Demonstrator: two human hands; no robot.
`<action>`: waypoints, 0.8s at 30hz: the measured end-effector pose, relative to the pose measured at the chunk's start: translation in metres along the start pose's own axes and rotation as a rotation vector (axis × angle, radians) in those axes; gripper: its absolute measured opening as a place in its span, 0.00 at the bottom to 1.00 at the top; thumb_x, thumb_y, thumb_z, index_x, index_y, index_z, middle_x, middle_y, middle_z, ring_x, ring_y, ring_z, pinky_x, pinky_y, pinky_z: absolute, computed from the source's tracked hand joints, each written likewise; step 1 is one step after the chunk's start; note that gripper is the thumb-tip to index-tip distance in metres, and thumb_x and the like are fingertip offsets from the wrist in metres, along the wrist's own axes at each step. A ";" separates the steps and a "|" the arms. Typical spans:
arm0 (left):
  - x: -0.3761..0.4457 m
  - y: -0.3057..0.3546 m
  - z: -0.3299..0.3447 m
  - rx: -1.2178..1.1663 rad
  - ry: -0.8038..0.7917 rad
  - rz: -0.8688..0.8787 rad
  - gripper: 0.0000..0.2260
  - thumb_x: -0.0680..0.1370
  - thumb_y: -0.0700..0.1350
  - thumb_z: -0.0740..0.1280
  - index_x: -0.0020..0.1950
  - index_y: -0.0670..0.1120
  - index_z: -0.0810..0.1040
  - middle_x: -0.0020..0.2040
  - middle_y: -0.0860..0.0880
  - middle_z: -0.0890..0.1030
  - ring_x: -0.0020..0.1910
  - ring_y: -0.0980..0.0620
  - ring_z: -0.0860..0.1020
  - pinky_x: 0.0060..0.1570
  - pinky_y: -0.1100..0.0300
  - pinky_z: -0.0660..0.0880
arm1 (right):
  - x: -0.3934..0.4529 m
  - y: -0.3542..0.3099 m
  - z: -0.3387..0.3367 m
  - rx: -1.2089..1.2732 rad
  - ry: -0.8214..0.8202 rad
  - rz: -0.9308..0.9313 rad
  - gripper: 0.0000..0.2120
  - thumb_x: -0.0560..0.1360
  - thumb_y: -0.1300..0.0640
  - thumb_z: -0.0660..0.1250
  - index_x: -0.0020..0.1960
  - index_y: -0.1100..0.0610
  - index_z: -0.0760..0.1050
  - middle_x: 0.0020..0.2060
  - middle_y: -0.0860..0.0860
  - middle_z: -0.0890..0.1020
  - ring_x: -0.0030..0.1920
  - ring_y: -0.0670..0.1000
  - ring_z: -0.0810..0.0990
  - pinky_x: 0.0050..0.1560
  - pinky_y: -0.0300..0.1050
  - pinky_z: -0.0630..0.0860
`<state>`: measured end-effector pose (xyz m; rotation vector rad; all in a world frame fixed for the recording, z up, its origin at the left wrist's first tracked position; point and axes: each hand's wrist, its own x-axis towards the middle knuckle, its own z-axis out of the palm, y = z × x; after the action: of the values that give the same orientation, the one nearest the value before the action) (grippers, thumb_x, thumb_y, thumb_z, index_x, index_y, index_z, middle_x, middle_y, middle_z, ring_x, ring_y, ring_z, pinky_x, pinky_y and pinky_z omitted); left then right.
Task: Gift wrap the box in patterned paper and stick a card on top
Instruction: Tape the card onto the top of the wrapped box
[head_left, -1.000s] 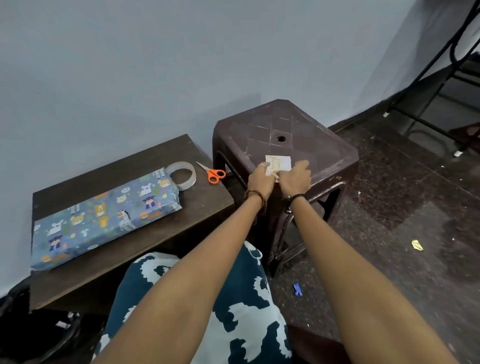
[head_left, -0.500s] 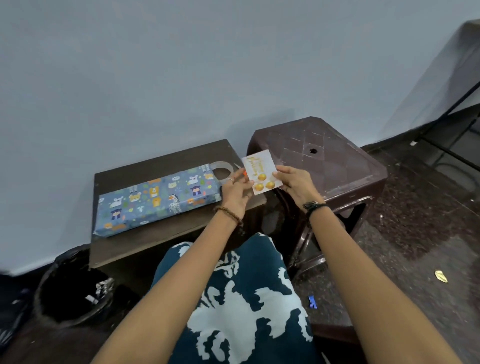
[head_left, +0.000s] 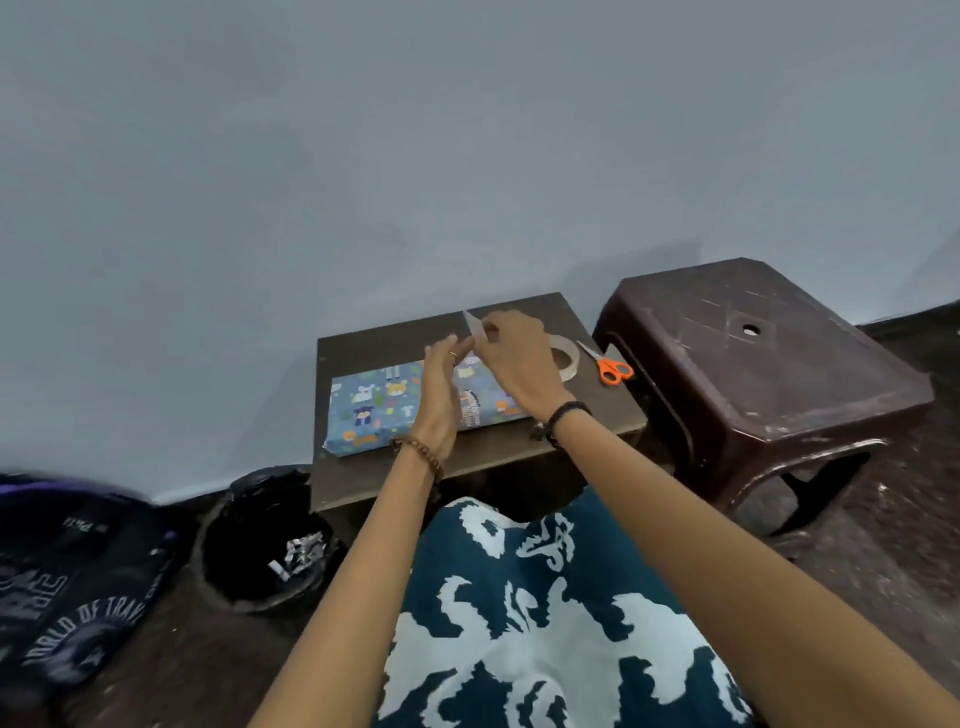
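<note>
White card (head_left: 474, 325) seen edge-on, pinched by right hand (head_left: 511, 364) fingers, left hand (head_left: 441, 387) fingers straight, above blue animal-print wrapped box (head_left: 374, 410)

Card (head_left: 474, 326) mostly behind right hand (head_left: 511, 364)

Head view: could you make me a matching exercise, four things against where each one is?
Things:
1. small white card
2. blue animal-patterned wrapped box
3. orange-handled scissors
4. black round bin

Places:
A. on the floor, left of the low table
B. flat on the table, under the hands
C. pinched in the fingers above the box
D. on the table's right edge, near the brown plastic stool

Pairs: 1-C, 2-B, 3-D, 4-A
</note>
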<state>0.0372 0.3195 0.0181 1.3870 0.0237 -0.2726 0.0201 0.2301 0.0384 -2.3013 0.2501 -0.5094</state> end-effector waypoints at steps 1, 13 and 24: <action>0.005 -0.001 -0.009 -0.027 0.007 0.010 0.16 0.80 0.50 0.57 0.57 0.42 0.77 0.71 0.43 0.68 0.67 0.52 0.68 0.66 0.61 0.59 | 0.000 -0.008 0.009 -0.111 -0.041 -0.052 0.08 0.74 0.62 0.62 0.44 0.66 0.76 0.43 0.59 0.78 0.44 0.56 0.76 0.39 0.44 0.65; 0.056 -0.024 -0.067 -0.081 0.111 -0.282 0.06 0.80 0.38 0.59 0.56 0.39 0.69 0.43 0.45 0.77 0.41 0.49 0.77 0.27 0.59 0.80 | 0.031 0.038 0.037 0.052 -0.127 0.093 0.16 0.72 0.68 0.58 0.55 0.61 0.79 0.56 0.54 0.80 0.55 0.52 0.78 0.46 0.32 0.73; 0.068 -0.031 -0.061 -0.009 0.148 -0.292 0.05 0.79 0.38 0.61 0.54 0.40 0.68 0.40 0.44 0.78 0.22 0.52 0.79 0.23 0.63 0.77 | 0.060 0.141 0.016 -0.599 -0.328 0.129 0.13 0.77 0.64 0.56 0.54 0.60 0.77 0.51 0.56 0.81 0.51 0.57 0.79 0.43 0.44 0.72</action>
<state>0.1054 0.3617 -0.0348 1.3916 0.3514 -0.4115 0.0775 0.1223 -0.0561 -2.8732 0.4301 0.0285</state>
